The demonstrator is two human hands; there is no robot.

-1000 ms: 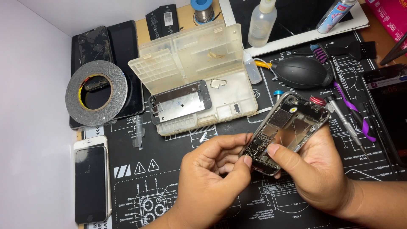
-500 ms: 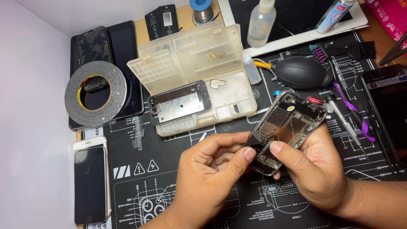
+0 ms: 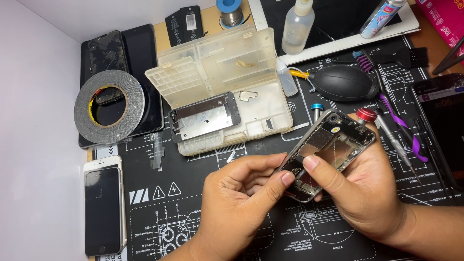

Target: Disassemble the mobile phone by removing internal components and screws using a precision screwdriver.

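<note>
An opened phone body (image 3: 333, 145) with bare circuit parts lies tilted in my right hand (image 3: 367, 193), whose thumb rests on its inside. My left hand (image 3: 241, 203) pinches at the phone's lower end with thumb and forefinger; whether a small part sits between them I cannot tell. Both hands hover over a black printed work mat (image 3: 159, 217).
An open clear parts box (image 3: 222, 72) holds a phone screen plate (image 3: 205, 116). A tape roll (image 3: 108, 106) lies at the left, a white phone (image 3: 102, 205) below it. A black air blower (image 3: 340, 82), screwdrivers (image 3: 386, 135), bottles (image 3: 296, 26) and a lit dark phone (image 3: 442, 121) are at the right.
Both hands shifted slightly with the phone body; my left fingers closed further onto its lower end. Nothing else moved.
</note>
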